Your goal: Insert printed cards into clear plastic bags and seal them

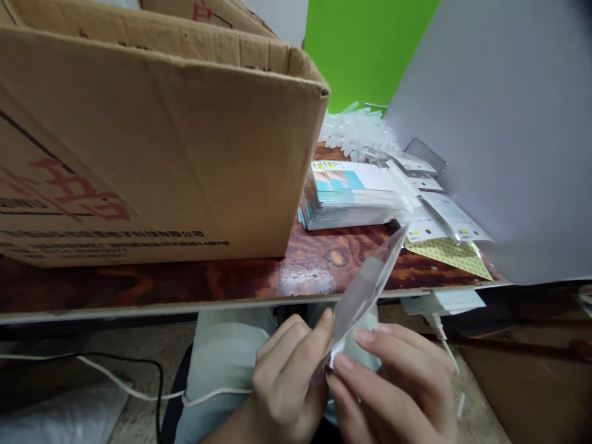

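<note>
Above my lap, just in front of the table edge, a clear flat plastic bag (363,293) is held up at a slant. My left hand (291,370) is closed round its lower end, thumb and forefinger pressed on it. A small white piece (337,351), too little shown to name, sits at the bag's near end. My right hand (398,382) pinches at that end with thumb and forefinger, its other fingers loosely bent. The bag's upper tip reaches over the table towards the packets there.
A large open cardboard box (185,154) fills the table's left. Behind the bag lie a stack of printed packets (351,197), labelled clear bags (430,216), a yellow sheet (453,256) and a heap of translucent plastic pieces (356,129). A white power strip (441,302) hangs under the edge; cables (106,373) run below.
</note>
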{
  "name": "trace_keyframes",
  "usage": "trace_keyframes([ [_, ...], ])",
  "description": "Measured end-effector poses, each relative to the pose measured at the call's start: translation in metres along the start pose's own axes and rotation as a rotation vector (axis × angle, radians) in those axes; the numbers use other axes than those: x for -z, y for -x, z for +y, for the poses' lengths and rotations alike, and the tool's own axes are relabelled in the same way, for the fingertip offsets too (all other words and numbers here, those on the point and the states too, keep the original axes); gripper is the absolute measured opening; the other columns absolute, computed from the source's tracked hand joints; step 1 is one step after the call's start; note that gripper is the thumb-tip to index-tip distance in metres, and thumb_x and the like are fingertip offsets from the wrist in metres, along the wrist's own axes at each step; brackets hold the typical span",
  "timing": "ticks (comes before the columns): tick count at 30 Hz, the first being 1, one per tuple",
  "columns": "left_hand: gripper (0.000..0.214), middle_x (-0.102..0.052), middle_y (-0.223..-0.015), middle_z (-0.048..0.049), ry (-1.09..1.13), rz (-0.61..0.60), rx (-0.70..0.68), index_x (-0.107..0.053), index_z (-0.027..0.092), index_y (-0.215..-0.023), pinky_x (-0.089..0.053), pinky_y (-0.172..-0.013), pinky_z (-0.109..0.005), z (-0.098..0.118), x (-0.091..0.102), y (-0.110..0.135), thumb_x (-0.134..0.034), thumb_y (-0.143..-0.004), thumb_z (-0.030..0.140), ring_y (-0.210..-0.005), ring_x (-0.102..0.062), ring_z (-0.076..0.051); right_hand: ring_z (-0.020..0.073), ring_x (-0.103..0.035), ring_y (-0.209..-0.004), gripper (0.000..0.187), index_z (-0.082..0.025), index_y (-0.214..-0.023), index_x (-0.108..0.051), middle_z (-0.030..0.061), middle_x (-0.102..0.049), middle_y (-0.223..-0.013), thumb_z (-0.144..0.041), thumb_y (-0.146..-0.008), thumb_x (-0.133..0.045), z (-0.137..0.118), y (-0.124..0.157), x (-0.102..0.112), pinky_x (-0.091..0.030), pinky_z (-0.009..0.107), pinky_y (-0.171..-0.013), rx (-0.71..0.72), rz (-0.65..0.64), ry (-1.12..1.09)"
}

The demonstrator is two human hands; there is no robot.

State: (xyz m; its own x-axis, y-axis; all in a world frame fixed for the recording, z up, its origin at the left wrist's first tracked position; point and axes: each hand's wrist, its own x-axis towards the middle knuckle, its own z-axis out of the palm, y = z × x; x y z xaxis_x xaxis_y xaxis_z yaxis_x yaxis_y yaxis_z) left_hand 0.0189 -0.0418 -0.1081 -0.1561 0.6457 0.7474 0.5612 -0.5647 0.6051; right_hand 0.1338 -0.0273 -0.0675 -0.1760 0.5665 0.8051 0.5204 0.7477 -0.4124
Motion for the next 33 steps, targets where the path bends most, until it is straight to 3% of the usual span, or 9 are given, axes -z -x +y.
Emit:
trace_keyframes([
  [3, 0.039, -0.066, -0.068, -0.0047, 0.002, -0.020, -0.020, -0.061, 0.014, -0.128, -0.048, -0.051, -0.027, 0.000, 0.001, -0.004, -0.057, -0.089, 0.017, -0.055, -0.056, -0.015, 0.0186, -0.055, -0.095, 0.011, -0.018, -0.089, -0.064, 0.0034, -0.058, -0.100, -0.019, -0.092, -0.053, 0.001, -0.001, -0.003, -0.046, 0.034, -0.076, -0.011, 0.077, -0.084],
  [6, 0.037, -0.067, -0.068, -0.0052, 0.027, -0.048, -0.031, -0.061, 0.015, -0.126, -0.047, -0.050, -0.027, 0.000, 0.000, -0.008, -0.056, -0.089, 0.016, -0.054, -0.055, -0.015, 0.0168, -0.056, -0.091, 0.009, -0.018, -0.085, -0.065, 0.0021, -0.059, -0.093, -0.010, -0.086, -0.060, 0.001, -0.006, -0.003, -0.048, 0.033, -0.074, -0.071, 0.120, -0.143],
  [9, 0.035, -0.066, -0.069, -0.0049, 0.067, -0.080, -0.037, -0.062, 0.015, -0.122, -0.047, -0.049, -0.026, 0.003, 0.000, -0.013, -0.056, -0.088, 0.012, -0.055, -0.055, -0.015, 0.0152, -0.057, -0.089, 0.016, -0.018, -0.086, -0.067, 0.0012, -0.061, -0.089, -0.003, -0.082, -0.063, 0.005, -0.015, 0.008, -0.048, 0.031, -0.072, 0.002, 0.025, -0.109],
  [13, 0.029, -0.061, -0.066, -0.0028, 0.078, -0.158, -0.009, -0.062, 0.014, -0.115, -0.045, -0.048, -0.024, 0.010, 0.004, -0.022, -0.054, -0.088, 0.009, -0.056, -0.055, -0.014, 0.0146, -0.054, -0.091, 0.017, -0.018, -0.094, -0.068, 0.0021, -0.060, -0.090, -0.009, -0.092, -0.054, 0.015, -0.025, 0.026, -0.047, 0.029, -0.077, 0.159, -0.197, -0.067],
  [19, 0.015, -0.055, -0.059, -0.0002, 0.178, -0.297, 0.078, -0.062, 0.016, -0.087, -0.042, -0.046, -0.021, 0.022, 0.007, -0.034, -0.049, -0.092, 0.012, -0.050, -0.052, -0.011, 0.0132, -0.056, -0.081, 0.020, -0.021, -0.090, -0.067, -0.0006, -0.066, -0.082, -0.015, -0.096, -0.048, 0.022, -0.037, 0.041, -0.044, 0.030, -0.085, 0.308, -0.303, 0.069],
  [21, 0.018, -0.048, -0.057, 0.0033, 0.242, -0.315, 0.125, -0.056, 0.020, -0.076, -0.036, -0.042, -0.020, 0.025, 0.007, -0.037, -0.049, -0.092, 0.016, -0.047, -0.045, -0.009, 0.0122, -0.059, -0.078, 0.028, -0.024, -0.089, -0.068, -0.0038, -0.070, -0.082, -0.015, -0.098, -0.043, 0.024, -0.043, 0.044, -0.044, 0.029, -0.087, 0.398, -0.358, 0.135],
  [25, 0.030, -0.040, -0.055, 0.0067, 0.330, -0.387, 0.254, -0.042, 0.021, -0.064, -0.028, -0.040, -0.018, 0.030, 0.009, -0.044, -0.049, -0.093, 0.021, -0.046, -0.038, -0.006, 0.0100, -0.063, -0.078, 0.039, -0.028, -0.089, -0.070, -0.0081, -0.074, -0.088, -0.013, -0.100, -0.036, 0.031, -0.052, 0.053, -0.046, 0.027, -0.078, 0.592, -0.346, 0.172],
  [30, 0.038, -0.043, -0.053, 0.0063, 0.345, -0.501, 0.386, -0.041, 0.021, -0.058, -0.031, -0.044, -0.021, 0.034, 0.013, -0.049, -0.047, -0.095, 0.027, -0.048, -0.043, -0.008, 0.0100, -0.061, -0.076, 0.029, -0.022, -0.101, -0.067, -0.0027, -0.071, -0.086, -0.023, -0.103, -0.038, 0.036, -0.060, 0.067, -0.048, 0.023, -0.071, 0.418, -0.586, 0.034],
  [33, 0.038, -0.043, -0.054, 0.0059, 0.371, -0.551, 0.429, -0.042, 0.021, -0.058, -0.031, -0.046, -0.023, 0.032, 0.013, -0.048, -0.046, -0.094, 0.029, -0.049, -0.043, -0.009, 0.0119, -0.057, -0.071, 0.026, -0.022, -0.099, -0.066, -0.0008, -0.067, -0.079, -0.026, -0.102, -0.041, 0.035, -0.061, 0.068, -0.046, 0.025, -0.065, 0.366, -0.633, -0.028],
])
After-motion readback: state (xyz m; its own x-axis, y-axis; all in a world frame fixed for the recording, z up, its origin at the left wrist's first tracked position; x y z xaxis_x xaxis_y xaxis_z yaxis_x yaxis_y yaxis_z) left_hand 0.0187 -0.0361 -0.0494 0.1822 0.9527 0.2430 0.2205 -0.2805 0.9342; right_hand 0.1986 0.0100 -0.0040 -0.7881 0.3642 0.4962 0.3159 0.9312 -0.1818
